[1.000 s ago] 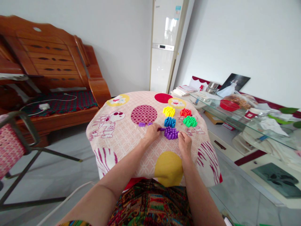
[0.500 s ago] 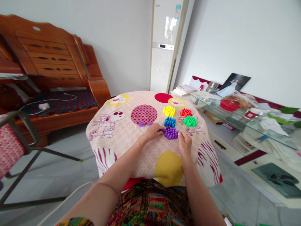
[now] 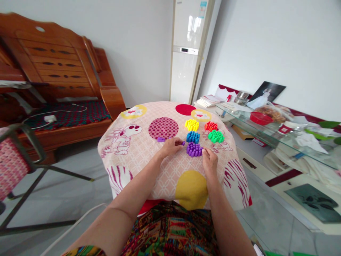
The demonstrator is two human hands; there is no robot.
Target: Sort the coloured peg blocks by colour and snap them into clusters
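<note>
- And here the left hand [image 3: 174, 145] is pinching a small purple plastic piece [image 3: 183, 143], holding it just left of the purple cluster of small upright plastic pieces [image 3: 194, 149].
- The right hand [image 3: 210, 157] is bringing its fingertips together at that cluster's right edge; whether they are gripping a piece, I cannot tell.
- Right behind the purple, the blue plastic cluster [image 3: 193, 137] is crowding the far side, with the yellow plastic cluster [image 3: 191, 124] sitting beyond it.
- Over to the right, the green plastic cluster [image 3: 216, 136] is standing in front of the red plastic cluster [image 3: 211, 126].
- Loose purple plastic pieces [image 3: 161, 139] are lying beyond the left hand, which is partly blocking the view of them.
- A pink patterned cloth [image 3: 144, 149] is covering the round bench under everything.
- Off to the right, a glass shelf [image 3: 298, 142] is carrying a red plastic bowl [image 3: 261, 118]; a brown wooden sofa [image 3: 57, 64] is filling the left background.
</note>
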